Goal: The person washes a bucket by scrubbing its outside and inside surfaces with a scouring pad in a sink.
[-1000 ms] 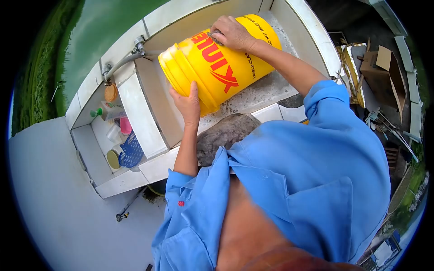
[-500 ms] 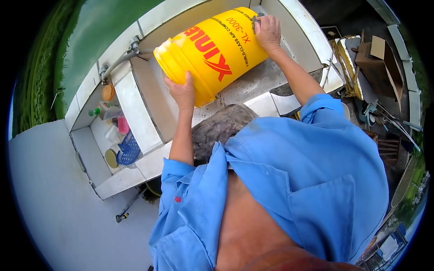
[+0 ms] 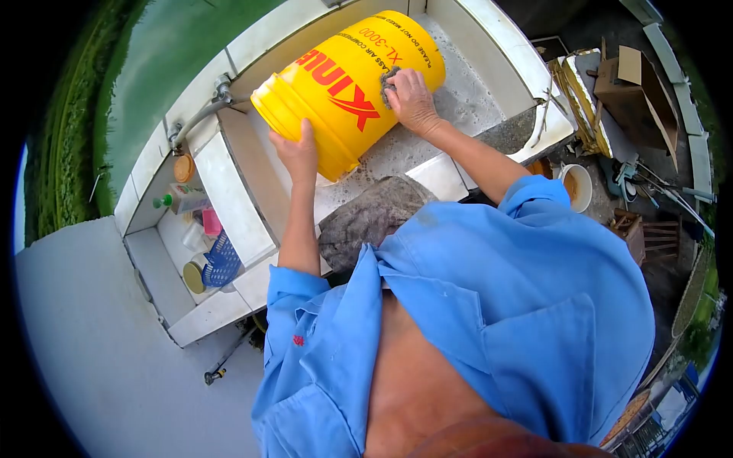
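A yellow bucket [image 3: 355, 65] with red and black lettering lies on its side in a tiled sink [image 3: 500, 72], its ribbed end toward the left. My left hand [image 3: 296, 156] grips that ribbed end, the thumb over the outside and the other fingers partly hidden behind the bucket. Pinched in my right hand [image 3: 414, 103] is a grey scouring pad [image 3: 388, 88], pressed to the bucket's side beside the red logo. White suds cling to the ribbed end, and soapy water covers the sink floor. A dark grey cloth [image 3: 370, 221] hangs over the sink's near edge.
Left of the sink, a tiled compartment [image 3: 156, 263] holds a blue plastic basket [image 3: 221, 263], a green-capped bottle [image 3: 187, 200] and jars. Taps with a grey hose [image 3: 200, 114] sit on the far edge. On the right are a cardboard box [image 3: 630, 95] and a white pail [image 3: 578, 187].
My right hand has slid the scouring pad from the bucket's far right end down and left to near the logo. The bucket has shifted slightly left, with my left hand still on it.
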Motion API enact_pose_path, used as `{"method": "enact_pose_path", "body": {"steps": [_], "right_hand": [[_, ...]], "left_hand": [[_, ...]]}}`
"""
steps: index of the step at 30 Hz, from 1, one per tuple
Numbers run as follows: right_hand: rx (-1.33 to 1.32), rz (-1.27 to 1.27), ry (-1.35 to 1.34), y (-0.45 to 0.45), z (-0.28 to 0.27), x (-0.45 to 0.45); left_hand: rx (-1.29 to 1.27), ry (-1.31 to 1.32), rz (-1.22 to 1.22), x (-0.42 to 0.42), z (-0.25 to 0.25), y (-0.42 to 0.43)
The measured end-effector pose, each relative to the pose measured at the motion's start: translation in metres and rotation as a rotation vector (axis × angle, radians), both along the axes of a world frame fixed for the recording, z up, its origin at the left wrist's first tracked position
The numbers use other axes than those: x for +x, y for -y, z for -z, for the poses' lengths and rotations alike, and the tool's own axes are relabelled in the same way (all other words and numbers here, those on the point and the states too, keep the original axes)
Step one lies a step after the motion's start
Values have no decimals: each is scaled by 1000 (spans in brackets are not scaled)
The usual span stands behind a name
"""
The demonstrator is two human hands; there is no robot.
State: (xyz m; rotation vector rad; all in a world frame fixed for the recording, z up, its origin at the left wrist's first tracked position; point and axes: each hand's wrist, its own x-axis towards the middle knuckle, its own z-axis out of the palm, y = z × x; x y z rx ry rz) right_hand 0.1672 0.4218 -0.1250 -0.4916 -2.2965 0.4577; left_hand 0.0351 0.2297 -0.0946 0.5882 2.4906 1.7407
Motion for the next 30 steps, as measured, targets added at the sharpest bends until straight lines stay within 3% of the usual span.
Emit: {"method": "enact_pose_path", "body": {"steps": [4,6,8,9,11,15,18,23,27,29,30], "right_hand": [[100,-133,7,-12,-10,-9],[40,148,-31,-73,-5,-20],[-203,413,120,-124,-12,-29],[-206,392,120,-120,-12,-35],[35,358,147,-112,-12,-50],[202,-267,-43,18,-39,-68],[259,-389,-126,30,-40,-77],[32,278,246,-124,-30,-74],[10,387,321,-131,-24,-54],[90,243,237,-106,-28,-45],[153,194,166,-96,-25,-40]], "left_hand": [[-27,32,2,2,-4,2],[-9,-48,-16,13,0,1],[52,-42,-17,22,5,1],[112,-33,-1,28,4,1],[144,-62,-20,32,0,0],[73,-89,-54,29,0,-3],[17,-92,-34,26,1,2],[-10,-88,-3,53,10,17],[-94,-34,94,62,8,32],[-81,-18,157,40,4,32],[55,135,135,23,7,32]]}}
